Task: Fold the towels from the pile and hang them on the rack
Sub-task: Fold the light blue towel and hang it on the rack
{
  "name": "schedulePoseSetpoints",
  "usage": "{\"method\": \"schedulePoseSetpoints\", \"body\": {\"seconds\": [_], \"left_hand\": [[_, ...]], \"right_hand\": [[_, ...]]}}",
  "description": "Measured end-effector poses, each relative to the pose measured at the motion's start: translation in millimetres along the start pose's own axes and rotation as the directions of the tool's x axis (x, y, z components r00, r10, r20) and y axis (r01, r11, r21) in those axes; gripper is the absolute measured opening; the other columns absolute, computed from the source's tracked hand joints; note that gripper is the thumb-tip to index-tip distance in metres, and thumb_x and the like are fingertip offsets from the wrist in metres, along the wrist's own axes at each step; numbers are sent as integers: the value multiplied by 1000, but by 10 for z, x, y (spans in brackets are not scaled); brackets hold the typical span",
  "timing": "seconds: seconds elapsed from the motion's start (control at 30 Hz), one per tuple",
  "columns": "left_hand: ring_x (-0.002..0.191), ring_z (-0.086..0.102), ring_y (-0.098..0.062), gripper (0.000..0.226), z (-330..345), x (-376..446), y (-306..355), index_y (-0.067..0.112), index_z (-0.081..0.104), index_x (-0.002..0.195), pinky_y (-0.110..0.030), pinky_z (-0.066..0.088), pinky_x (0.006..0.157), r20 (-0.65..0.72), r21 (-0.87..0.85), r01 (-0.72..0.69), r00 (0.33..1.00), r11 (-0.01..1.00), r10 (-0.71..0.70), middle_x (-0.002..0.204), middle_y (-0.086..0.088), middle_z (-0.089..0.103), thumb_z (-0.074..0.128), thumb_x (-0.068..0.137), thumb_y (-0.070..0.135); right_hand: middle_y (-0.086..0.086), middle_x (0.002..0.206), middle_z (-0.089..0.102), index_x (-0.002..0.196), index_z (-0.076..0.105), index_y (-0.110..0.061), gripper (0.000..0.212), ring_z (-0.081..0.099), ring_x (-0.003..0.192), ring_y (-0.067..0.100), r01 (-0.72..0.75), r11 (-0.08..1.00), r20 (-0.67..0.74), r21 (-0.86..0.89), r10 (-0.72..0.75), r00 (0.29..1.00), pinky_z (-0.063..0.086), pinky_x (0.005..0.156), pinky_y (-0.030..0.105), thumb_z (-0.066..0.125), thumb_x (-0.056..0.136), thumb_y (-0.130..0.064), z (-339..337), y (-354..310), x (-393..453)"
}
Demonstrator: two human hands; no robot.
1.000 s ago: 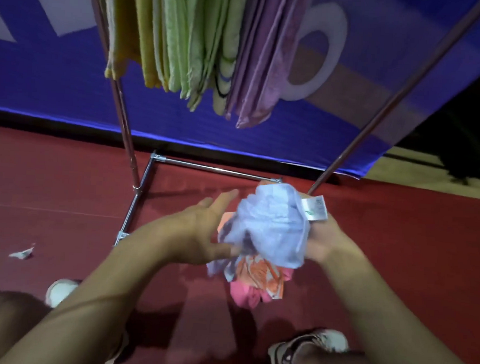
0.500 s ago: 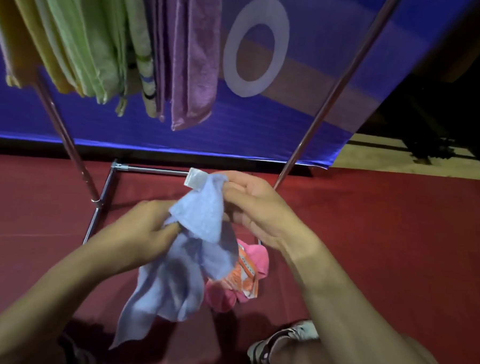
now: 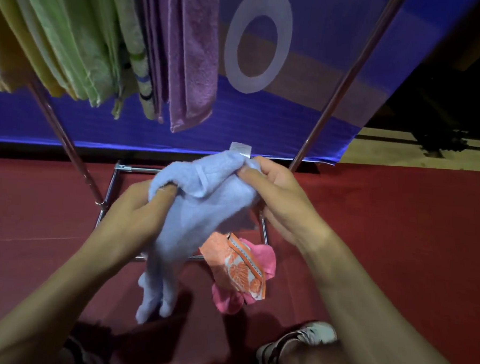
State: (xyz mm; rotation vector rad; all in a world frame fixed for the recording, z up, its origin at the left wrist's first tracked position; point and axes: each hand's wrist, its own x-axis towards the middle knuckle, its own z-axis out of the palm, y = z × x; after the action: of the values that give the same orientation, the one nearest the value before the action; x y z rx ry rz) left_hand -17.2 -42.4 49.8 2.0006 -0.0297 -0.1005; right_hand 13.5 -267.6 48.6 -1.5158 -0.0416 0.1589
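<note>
Left hand (image 3: 137, 212) gripping pale blue towel (image 3: 198, 207) edge, right hand (image 3: 277, 195) pinching its tagged corner, forearms angled inward

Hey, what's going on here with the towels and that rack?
A person is holding a light blue towel in both hands: the left hand grips its bunched middle, and the right hand pinches the corner near its white tag. The towel isn't folded yet and hangs down crumpled. Orange patterned and pink towels lie on the red floor below. Yellow, green and purple towels hang on the rack.
</note>
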Motion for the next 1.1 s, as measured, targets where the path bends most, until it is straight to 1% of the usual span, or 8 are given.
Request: {"method": "schedulePoseSetpoints", "body": {"seconds": [0.1,0.2,0.4,0.6,0.73,0.87,1.03,1.1], "left_hand": [[82,66,-2,29,-46,-17,7,26,74,101,-35,52,78,49,-121,-65,996,991,71,92,6,77,48,94,39],[74,56,-11,53,-44,-34,-37,6,69,93,-37,47,71,82,-178,-23,996,984,38,78,3,66,50,93,55],[106,74,-11,40,20,-89,54,25,77,111,-43,56,94,213,-256,38,977,966,18,106,5,80,54,100,56],[85,75,-13,43,-111,38,57,17,77,92,-40,58,83,-130,-301,36,988,953,-78,88,0,81,55,101,54],[98,77,-27,47,-332,145,-29,16,76,99,-47,60,91,-253,-486,68,943,871,-215,98,-10,80,60,95,60],[98,78,-23,39,-448,197,-83,11,74,109,-38,60,89,-296,-563,94,905,821,-306,103,-10,80,60,101,46],[99,77,-19,30,-416,202,-101,19,76,102,-38,59,90,-293,-525,128,901,841,-320,102,-3,80,63,98,46],[100,76,-19,30,-373,198,-99,19,76,101,-39,59,93,-279,-523,129,908,843,-312,102,-2,80,64,95,47]], "right_hand": [[9,82,60,98,56,4,33,56,77,19,21,999,39,-29,-20,999,41,63,29,69,96,-26,10,-25,-59],[8,77,67,102,56,-4,11,60,62,11,31,999,123,-32,-27,992,45,56,20,64,101,-11,73,-96,-147],[7,85,72,102,60,-15,14,65,79,20,93,969,276,-227,-27,961,50,73,41,72,96,-19,203,-64,-189],[-3,88,76,102,70,-20,41,67,75,15,175,620,338,-765,156,928,58,76,44,76,84,-57,33,-21,-155],[9,87,77,99,70,-13,59,72,78,32,71,558,250,-827,252,935,60,70,45,71,81,-69,-267,20,-88],[3,68,62,85,65,-12,40,50,60,10,128,411,222,-903,190,956,48,65,38,72,89,-52,-468,-23,-76],[-9,64,39,80,54,-5,51,35,58,6,144,503,244,-852,138,960,33,56,32,69,91,-53,-393,-57,-119],[-11,63,47,91,55,-6,43,41,58,3,83,671,231,-737,135,964,35,54,24,71,91,-46,-293,-90,-139]]}}
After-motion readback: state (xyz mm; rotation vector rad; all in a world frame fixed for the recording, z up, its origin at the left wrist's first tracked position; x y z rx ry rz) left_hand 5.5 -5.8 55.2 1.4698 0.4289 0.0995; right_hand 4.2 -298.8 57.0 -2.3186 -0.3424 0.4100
